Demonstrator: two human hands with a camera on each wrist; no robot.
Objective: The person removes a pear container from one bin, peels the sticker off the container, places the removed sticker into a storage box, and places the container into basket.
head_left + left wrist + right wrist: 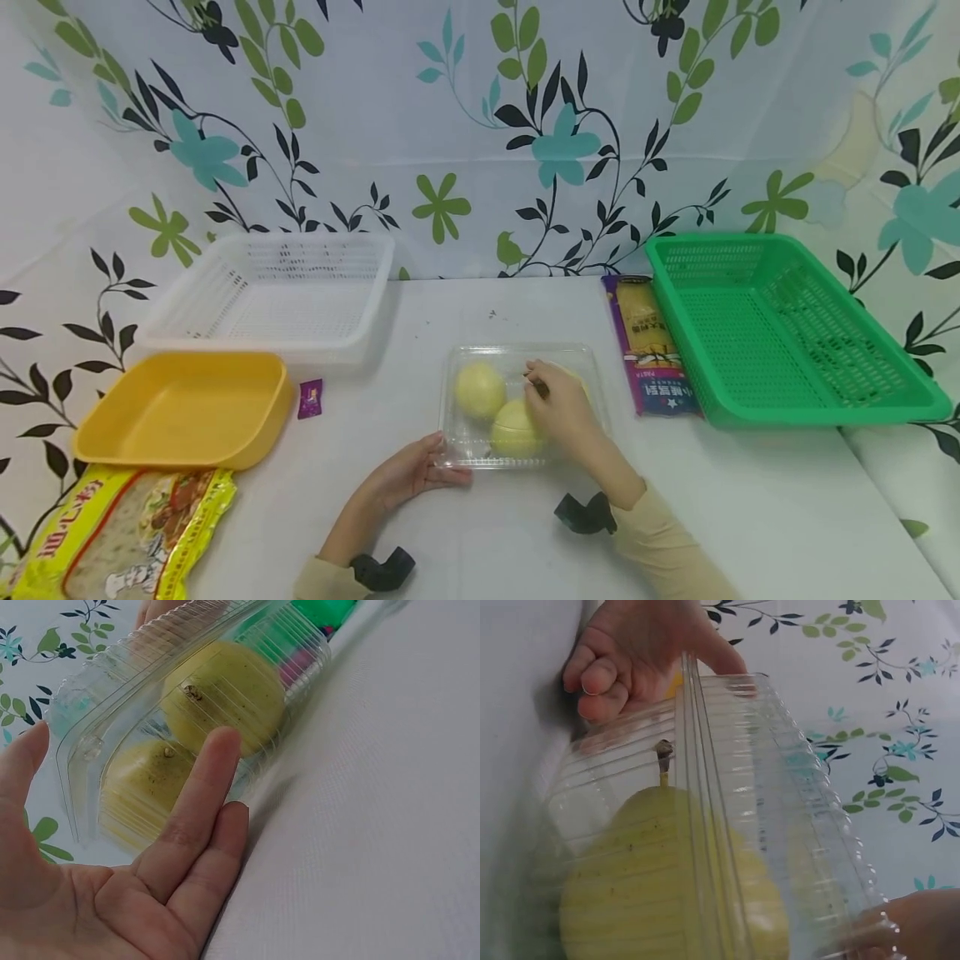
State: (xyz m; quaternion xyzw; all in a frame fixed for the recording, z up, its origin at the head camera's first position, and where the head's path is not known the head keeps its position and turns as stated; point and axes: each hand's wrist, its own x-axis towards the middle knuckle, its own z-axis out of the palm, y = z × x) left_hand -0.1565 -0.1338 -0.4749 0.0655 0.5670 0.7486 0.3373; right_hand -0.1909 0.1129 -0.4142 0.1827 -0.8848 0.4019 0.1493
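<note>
A clear plastic clamshell box with yellow pears inside stands on the white table. At its front left corner is my left hand. In the left wrist view this hand's fingers lie straight along the ribbed side and its thumb stands apart. My right hand lies over the box's right half with bent fingers, partly hiding a pear. A dark bit shows between those fingers; I cannot tell whether they pinch anything. A pear with a dark stem fills the right wrist view behind the plastic.
Right of the box, a pasta packet leans against a green basket. To the left are a white basket, a yellow tub, a small purple packet and a yellow food bag. A leaf-patterned cloth hangs behind.
</note>
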